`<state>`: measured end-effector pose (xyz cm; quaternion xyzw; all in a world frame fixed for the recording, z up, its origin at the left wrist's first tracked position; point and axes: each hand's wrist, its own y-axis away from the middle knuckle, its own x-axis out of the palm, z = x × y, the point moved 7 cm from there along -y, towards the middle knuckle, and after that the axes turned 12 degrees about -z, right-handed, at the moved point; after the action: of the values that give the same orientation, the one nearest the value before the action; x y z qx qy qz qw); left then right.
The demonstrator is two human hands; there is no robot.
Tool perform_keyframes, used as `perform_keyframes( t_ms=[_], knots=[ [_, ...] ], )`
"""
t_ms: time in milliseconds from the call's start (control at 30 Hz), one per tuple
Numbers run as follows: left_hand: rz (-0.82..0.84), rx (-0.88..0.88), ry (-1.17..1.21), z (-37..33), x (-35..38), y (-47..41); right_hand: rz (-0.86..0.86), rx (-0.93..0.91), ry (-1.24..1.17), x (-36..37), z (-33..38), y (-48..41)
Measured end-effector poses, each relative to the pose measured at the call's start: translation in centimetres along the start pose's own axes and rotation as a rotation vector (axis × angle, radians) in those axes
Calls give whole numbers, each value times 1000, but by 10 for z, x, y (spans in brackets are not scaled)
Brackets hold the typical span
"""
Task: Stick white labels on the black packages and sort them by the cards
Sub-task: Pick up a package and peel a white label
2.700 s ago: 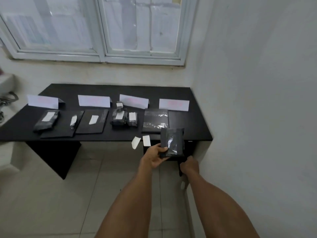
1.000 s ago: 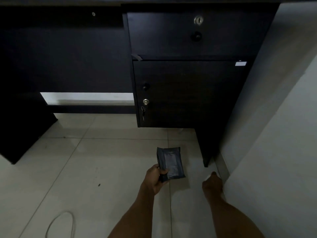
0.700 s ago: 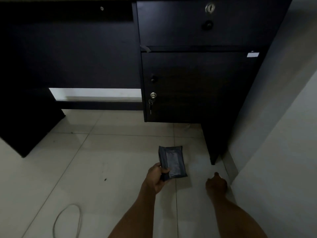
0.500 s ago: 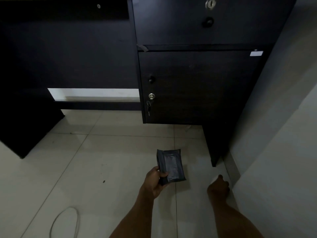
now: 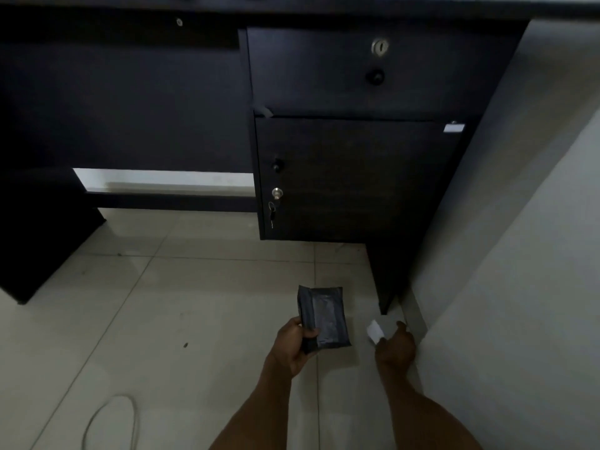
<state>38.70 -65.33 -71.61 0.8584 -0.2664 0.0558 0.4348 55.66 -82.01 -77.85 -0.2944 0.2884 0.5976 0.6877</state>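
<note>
Low in front of the desk point(image 5: 357, 177), a person is gripping a black package point(image 5: 324, 315) in the left hand point(image 5: 293, 344), long axis pointing toward the desk; the right hand point(image 5: 394, 347), just beside it, is pinching a white label point(image 5: 375, 331) between its fingers point(image 5: 402, 327); the label is lying nearest the package's right edge.

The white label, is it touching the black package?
Apart. The head view shows bare floor tile between the white label, pinched in the right hand, and the black package, held by the left hand.
</note>
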Motion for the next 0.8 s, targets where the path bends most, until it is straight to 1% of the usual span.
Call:
perform_keyframes(
  t_ms=[67, 100, 167, 233, 300, 333, 367, 400, 433, 500, 567, 633, 667, 733, 800],
  knots=[
    [28, -28, -44, -4, 11, 26, -11, -9, -28, -25, 12, 5],
    [43, -49, -59, -12, 18, 46, 5, 11, -44, -45, 22, 9],
    [69, -80, -91, -30, 30, 93, -21, 13, -63, -85, 41, 15],
    [85, -103, -118, -56, 43, 149, -122, -79, -80, -131, 69, 17],
    [109, -142, -138, -82, 56, 213, -211, -194, -48, -197, 119, 30],
    [128, -169, -130, -96, 63, 245, -162, -152, -48, -224, 138, 33],
    [143, -189, -126, -116, 73, 280, -82, -48, -68, -261, 165, 38],
    [151, -205, -126, -131, 81, 309, -62, 14, -34, -290, 182, 44],
    [150, -214, -143, -146, 89, 335, -105, 45, -36, -319, 203, 51],
    [134, -239, -164, -181, 104, 386, -130, 121, -16, -383, 247, 60],
    [164, -242, -181, -220, 126, 439, -192, 119, 18, -453, 300, 62],
    [180, -196, -186, -273, 152, 487, -219, 134, 63, -520, 360, 56],
    [183, -158, -181, -294, 161, 504, -223, 132, 92, -542, 382, 54],
    [195, -100, -163, -351, 182, 541, -186, 124, 57, -591, 445, 46],
    [181, -57, -126, -408, 198, 571, -170, 73, -38, -634, 513, 39]
  ],
)
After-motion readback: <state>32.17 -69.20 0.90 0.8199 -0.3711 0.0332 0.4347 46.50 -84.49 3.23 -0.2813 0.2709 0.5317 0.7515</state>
